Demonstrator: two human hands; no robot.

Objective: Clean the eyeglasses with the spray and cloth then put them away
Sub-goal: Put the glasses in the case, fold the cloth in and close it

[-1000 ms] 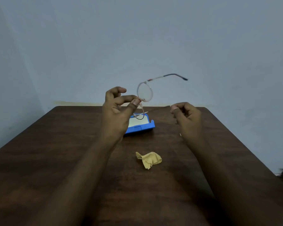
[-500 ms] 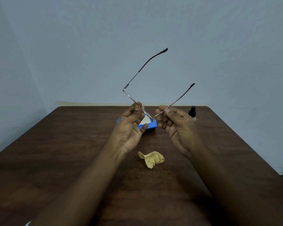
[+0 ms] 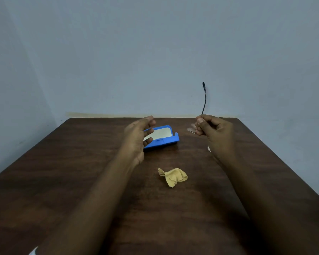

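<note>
An open case (image 3: 167, 139) lies toward the far middle of the tabletop (image 3: 77, 172), with the cloth (image 3: 173, 176) nearer and slightly right of it. The left hand (image 3: 136, 138) overlaps the case's left end. Right of the case, the right hand (image 3: 214, 135) holds the eyeglasses (image 3: 204, 100) above the tabletop, one temple pointing up.

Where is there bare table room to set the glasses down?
Widest bare wood: the left side of the table, beyond the left hand. Also between the forearms, nearer than the yellow cloth. Crowded: around the blue case and the right hand gripping the eyeglasses.
</note>
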